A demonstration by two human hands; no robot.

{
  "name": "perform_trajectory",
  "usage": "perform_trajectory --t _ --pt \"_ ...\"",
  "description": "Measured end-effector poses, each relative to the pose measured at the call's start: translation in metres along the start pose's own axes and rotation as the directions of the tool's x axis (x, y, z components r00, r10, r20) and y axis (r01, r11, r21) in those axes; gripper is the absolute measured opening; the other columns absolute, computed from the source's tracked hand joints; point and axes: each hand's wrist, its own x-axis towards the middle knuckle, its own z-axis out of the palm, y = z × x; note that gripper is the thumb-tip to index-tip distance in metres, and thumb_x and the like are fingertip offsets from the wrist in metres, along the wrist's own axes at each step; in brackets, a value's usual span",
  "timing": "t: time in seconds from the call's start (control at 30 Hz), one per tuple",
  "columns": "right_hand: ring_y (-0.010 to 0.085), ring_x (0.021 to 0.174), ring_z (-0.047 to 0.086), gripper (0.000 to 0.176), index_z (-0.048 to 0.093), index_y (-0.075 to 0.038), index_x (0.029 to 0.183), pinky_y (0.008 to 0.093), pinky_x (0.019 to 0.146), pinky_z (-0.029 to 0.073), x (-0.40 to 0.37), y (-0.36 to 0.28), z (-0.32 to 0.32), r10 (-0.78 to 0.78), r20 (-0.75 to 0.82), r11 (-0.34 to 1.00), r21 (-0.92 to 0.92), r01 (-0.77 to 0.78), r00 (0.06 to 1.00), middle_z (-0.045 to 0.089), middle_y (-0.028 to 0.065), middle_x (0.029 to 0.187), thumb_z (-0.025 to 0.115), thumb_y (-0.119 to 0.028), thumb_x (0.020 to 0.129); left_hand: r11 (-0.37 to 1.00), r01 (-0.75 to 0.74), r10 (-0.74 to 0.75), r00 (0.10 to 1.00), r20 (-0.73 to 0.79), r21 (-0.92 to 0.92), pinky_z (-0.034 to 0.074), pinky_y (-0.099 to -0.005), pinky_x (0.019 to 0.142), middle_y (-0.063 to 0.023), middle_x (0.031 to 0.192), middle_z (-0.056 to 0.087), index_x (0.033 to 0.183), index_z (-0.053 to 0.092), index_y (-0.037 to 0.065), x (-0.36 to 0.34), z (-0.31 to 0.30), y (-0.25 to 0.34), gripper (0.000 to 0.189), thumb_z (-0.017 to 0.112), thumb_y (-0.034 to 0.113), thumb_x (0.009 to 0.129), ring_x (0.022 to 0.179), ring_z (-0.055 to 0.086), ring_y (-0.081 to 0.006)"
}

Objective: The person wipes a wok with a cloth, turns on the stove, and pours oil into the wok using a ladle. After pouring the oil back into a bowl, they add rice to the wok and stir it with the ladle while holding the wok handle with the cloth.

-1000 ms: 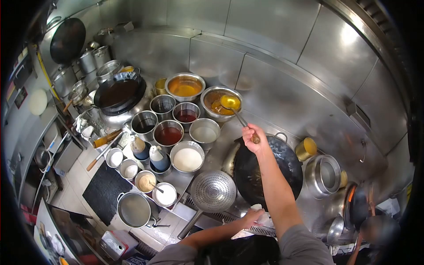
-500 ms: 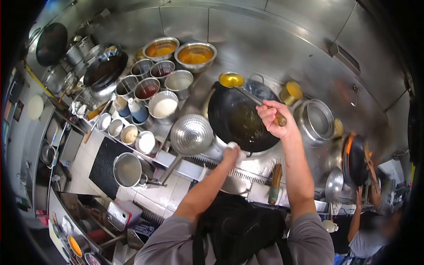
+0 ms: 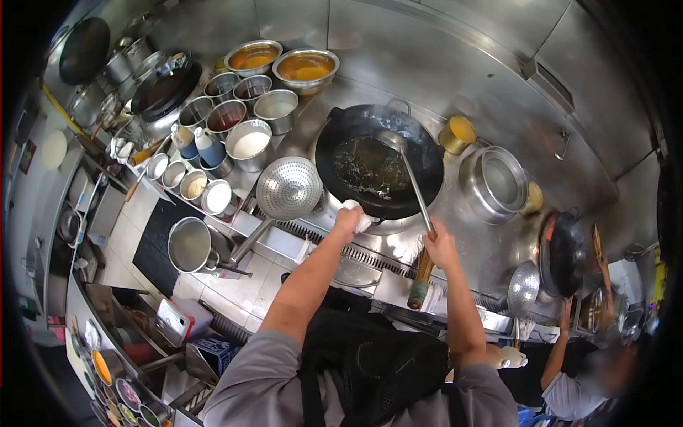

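Note:
A black wok point(image 3: 334, 181) sits on the burner in front of me, with bubbling oil point(image 3: 366, 171) in its bottom. My left hand point(image 3: 348, 222) is closed round a folded white cloth point(image 3: 361, 219) at the wok's near rim. In my right hand point(image 3: 441, 244) is the wooden handle end of a long ladle point(image 3: 414, 181). The ladle's bowl point(image 3: 390, 140) lies inside the wok at the far side of the oil. A bamboo brush point(image 3: 422, 277) with a green-wrapped end lies just below my right hand.
A perforated strainer point(image 3: 289, 188) rests left of the wok, near several metal pots of sauces and white powder point(image 3: 250, 144). Nested steel pots point(image 3: 491, 183) and a yellow-filled tin point(image 3: 457, 134) stand on the right. A co-worker point(image 3: 580, 381) is beside another wok point(image 3: 562, 252).
My right hand has come down toward me, and the ladle, raised with yellow oil in it before, is now down in the wok. My left hand still holds the cloth at the rim.

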Motion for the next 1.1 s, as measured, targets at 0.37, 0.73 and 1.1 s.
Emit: perform_trajectory --t 0.37,0.73,1.1 --pt "0.0128 0.049 0.053 0.032 0.052 -0.002 0.125 0.027 0.038 0.04 -0.104 -0.097 -0.042 0.468 0.348 0.612 0.536 -0.581 0.813 0.057 0.0068 0.071 0.057 -0.015 0.096 0.988 0.13 -0.126 0.99 0.062 -0.079 0.056 -0.0458 0.079 -0.0078 0.108 0.062 0.115 0.054 0.009 -0.047 0.01 0.018 0.029 0.057 0.025 0.092 0.097 0.062 -0.0238" --pt "0.0108 0.047 0.051 0.02 0.055 -0.008 0.109 0.0258 0.037 0.041 0.001 -0.056 0.034 0.238 0.597 0.179 0.748 -0.639 0.766 0.058 0.0059 0.072 0.061 -0.021 0.095 0.994 0.109 -0.108 0.992 0.058 -0.022 0.057 -0.049 0.081 -0.0057 0.108 0.06 0.119 0.053 0.011 -0.054 0.009 0.024 0.026 0.055 0.024 0.096 0.098 0.062 -0.0225" --pt "0.015 0.051 0.058 0.041 0.05 0.002 0.131 0.0309 0.041 0.044 -0.102 -0.076 -0.018 0.41 0.134 0.844 0.321 -0.431 0.902 0.058 0.0054 0.064 0.058 -0.015 0.094 0.991 0.131 -0.128 0.987 0.101 -0.024 0.053 -0.0527 0.09 -0.0053 0.12 0.056 0.128 0.047 0.013 -0.058 0.007 0.023 0.031 0.05 0.025 0.1 0.11 0.059 -0.0235"
